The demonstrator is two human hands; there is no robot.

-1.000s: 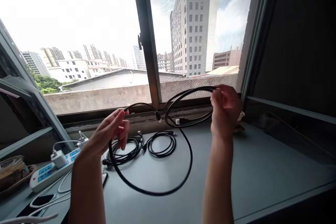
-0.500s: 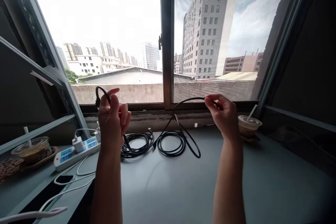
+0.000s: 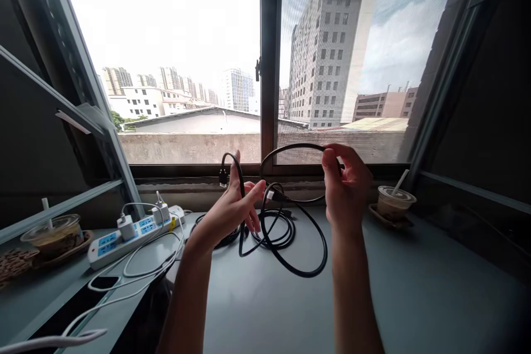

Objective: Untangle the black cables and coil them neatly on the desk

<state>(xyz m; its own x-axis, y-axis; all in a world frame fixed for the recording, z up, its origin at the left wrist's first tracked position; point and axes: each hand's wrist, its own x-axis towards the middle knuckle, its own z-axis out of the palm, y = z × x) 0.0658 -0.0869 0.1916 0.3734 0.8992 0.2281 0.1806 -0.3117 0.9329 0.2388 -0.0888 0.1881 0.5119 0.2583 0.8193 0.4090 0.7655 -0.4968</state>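
At centre, we're apparently coiling the black cable [image 3: 307,274], right hand [image 3: 347,193] pinching it, left hand [image 3: 227,211] spread; the next loop needs slack.

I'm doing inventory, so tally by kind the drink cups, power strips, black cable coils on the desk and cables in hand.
Drink cups: 2
Power strip: 1
Black cable coils: 2, one partly hidden
Held cable: 1
Total: 6

Scanning for lettering, and nothing legible comes up! Round at eight o'clock, the white power strip [image 3: 136,237] shows a yellow patch [image 3: 172,224] toward its two o'clock end, too small to tell whether any print sits there.
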